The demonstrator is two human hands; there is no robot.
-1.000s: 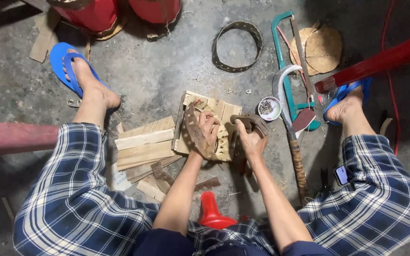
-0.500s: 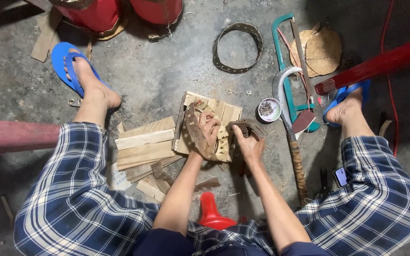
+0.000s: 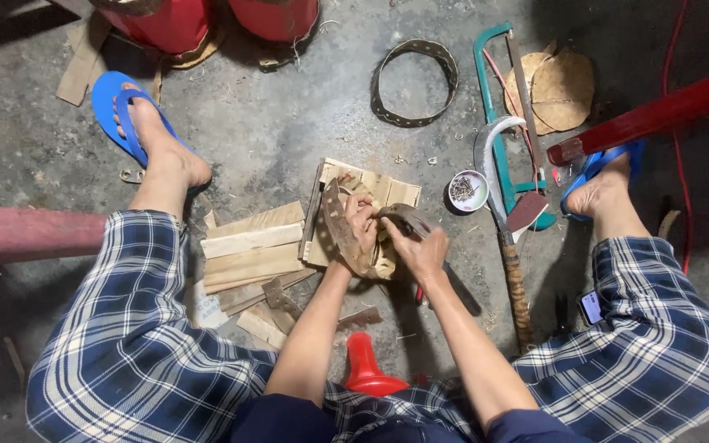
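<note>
1. Left hand (image 3: 360, 220) — closed around a curved, rusty metal strip (image 3: 340, 230), held over the small wooden frame (image 3: 371, 193); unchanged from a second ago.
2. Right hand (image 3: 420, 246) — has shifted slightly inward, gripping the strip's other end (image 3: 404, 216); bending work continues.

A curved strip of brown, worn bark-like material (image 3: 340, 230) stands on edge at the middle of the floor, gripped by the left hand (image 3: 362, 220) along its right side. Just right of it, a darker curved metal band (image 3: 404, 217) arches from the left hand's fingers over to the right hand (image 3: 418, 250), which clasps its near end
</note>
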